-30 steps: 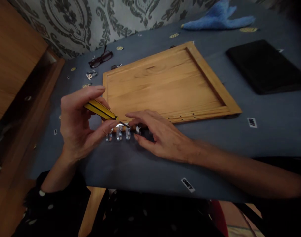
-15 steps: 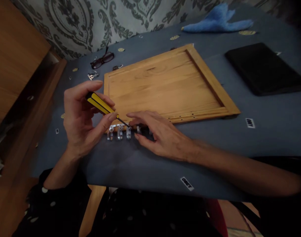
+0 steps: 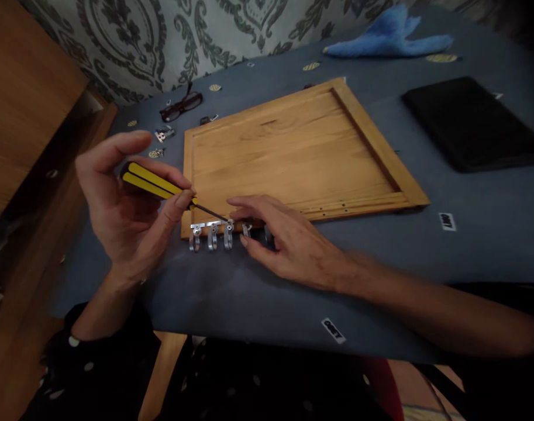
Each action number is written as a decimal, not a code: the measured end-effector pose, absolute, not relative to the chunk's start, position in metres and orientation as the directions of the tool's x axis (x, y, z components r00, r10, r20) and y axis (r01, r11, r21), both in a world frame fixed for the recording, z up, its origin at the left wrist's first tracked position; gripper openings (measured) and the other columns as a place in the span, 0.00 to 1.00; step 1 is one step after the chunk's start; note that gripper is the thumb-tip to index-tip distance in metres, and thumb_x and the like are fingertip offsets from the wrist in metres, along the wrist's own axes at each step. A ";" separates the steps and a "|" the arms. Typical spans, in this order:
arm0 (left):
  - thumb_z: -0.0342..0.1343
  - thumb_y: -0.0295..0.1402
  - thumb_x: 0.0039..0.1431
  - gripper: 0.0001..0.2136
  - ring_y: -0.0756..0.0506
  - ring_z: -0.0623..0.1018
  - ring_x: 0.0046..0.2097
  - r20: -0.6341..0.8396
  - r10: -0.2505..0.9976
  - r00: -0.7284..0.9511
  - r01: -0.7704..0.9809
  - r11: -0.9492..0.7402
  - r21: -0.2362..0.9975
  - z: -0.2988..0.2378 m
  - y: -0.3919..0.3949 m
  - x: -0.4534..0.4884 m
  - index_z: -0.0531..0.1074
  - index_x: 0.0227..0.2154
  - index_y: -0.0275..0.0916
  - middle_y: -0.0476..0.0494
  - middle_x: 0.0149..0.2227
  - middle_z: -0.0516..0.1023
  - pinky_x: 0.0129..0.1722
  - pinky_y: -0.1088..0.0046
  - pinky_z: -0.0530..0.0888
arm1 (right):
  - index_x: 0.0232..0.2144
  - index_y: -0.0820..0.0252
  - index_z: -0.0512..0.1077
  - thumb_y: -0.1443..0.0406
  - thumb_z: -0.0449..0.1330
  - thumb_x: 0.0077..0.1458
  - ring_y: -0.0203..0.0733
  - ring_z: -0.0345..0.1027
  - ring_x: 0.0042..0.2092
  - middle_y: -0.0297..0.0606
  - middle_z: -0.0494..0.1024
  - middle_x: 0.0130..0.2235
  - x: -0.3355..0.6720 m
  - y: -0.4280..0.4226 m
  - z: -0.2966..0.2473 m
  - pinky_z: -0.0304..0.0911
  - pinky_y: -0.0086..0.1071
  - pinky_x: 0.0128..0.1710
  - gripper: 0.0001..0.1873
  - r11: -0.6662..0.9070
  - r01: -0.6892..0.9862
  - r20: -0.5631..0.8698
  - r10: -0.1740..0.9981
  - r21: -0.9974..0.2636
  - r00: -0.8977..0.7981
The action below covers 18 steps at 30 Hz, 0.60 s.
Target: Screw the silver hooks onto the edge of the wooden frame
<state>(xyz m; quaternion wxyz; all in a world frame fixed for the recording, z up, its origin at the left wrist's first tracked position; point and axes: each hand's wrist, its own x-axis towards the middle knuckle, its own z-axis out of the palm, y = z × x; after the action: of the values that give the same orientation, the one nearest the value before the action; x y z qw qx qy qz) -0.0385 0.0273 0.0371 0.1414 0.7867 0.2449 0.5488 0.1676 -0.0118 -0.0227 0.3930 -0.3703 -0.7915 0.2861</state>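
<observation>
My left hand pinches a yellow and black screwdriver between thumb and fingers. Its thin shaft slants down to the right, and the tip is at a screw on the metal hook strip. That strip, with several curved hooks, runs along the near edge of a framed wooden panel lying on the table. My right hand rests over the strip's right part, thumb and fingers closed about a hook. Part of the strip is hidden under this hand.
Dark glasses and small metal pieces lie left of the panel's far corner. A black flat case is at the right, a blue cloth at the back. A wooden cabinet borders the left side.
My left hand has shifted left and tilted the screwdriver to a flatter angle, uncovering a small metal piece behind it. The tip stays near the same screw. My right hand has barely moved.
</observation>
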 end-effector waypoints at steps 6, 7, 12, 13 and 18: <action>0.67 0.21 0.50 0.27 0.52 0.78 0.37 0.800 0.487 0.350 0.220 -0.873 0.436 0.037 0.028 -0.038 0.70 0.52 0.47 0.50 0.51 0.68 0.34 0.74 0.77 | 0.58 0.62 0.61 0.70 0.56 0.56 0.43 0.72 0.43 0.42 0.79 0.48 0.168 -0.013 -0.022 0.69 0.40 0.43 0.26 0.544 0.368 0.390 0.822 -0.754 -0.416; 0.67 0.21 0.50 0.28 0.52 0.78 0.37 0.802 0.462 0.378 0.211 -0.887 0.411 0.037 0.031 -0.039 0.69 0.53 0.47 0.50 0.50 0.68 0.34 0.74 0.77 | 0.58 0.62 0.61 0.70 0.56 0.56 0.43 0.72 0.41 0.42 0.79 0.48 0.168 -0.013 -0.021 0.69 0.39 0.42 0.26 0.542 0.370 0.386 0.823 -0.755 -0.416; 0.70 0.20 0.46 0.36 0.50 0.79 0.38 0.781 0.362 0.509 0.176 -0.932 0.317 0.035 0.038 -0.044 0.66 0.58 0.46 0.48 0.52 0.67 0.33 0.76 0.78 | 0.58 0.65 0.61 0.70 0.56 0.56 0.41 0.71 0.39 0.42 0.79 0.47 0.168 -0.013 -0.020 0.69 0.38 0.42 0.26 0.535 0.370 0.382 0.827 -0.759 -0.412; 0.69 0.20 0.47 0.34 0.50 0.79 0.38 0.781 0.394 0.484 0.191 -0.919 0.345 0.035 0.036 -0.044 0.66 0.57 0.46 0.48 0.52 0.67 0.34 0.75 0.78 | 0.57 0.65 0.61 0.70 0.56 0.57 0.41 0.72 0.40 0.42 0.79 0.47 0.168 -0.013 -0.020 0.69 0.39 0.43 0.26 0.534 0.371 0.379 0.827 -0.760 -0.415; 0.68 0.20 0.48 0.30 0.51 0.79 0.38 0.789 0.448 0.420 0.205 -0.894 0.399 0.033 0.031 -0.041 0.69 0.55 0.45 0.47 0.50 0.69 0.35 0.75 0.78 | 0.57 0.63 0.61 0.69 0.56 0.57 0.45 0.72 0.46 0.43 0.79 0.48 0.168 -0.013 -0.021 0.69 0.39 0.42 0.25 0.540 0.371 0.380 0.822 -0.755 -0.425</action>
<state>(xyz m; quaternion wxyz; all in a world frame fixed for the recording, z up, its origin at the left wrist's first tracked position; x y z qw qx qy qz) -0.0408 0.0308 0.0333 0.1214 0.8338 0.1959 0.5017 0.1682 -0.0126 -0.0209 0.3813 -0.3771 -0.7905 0.2958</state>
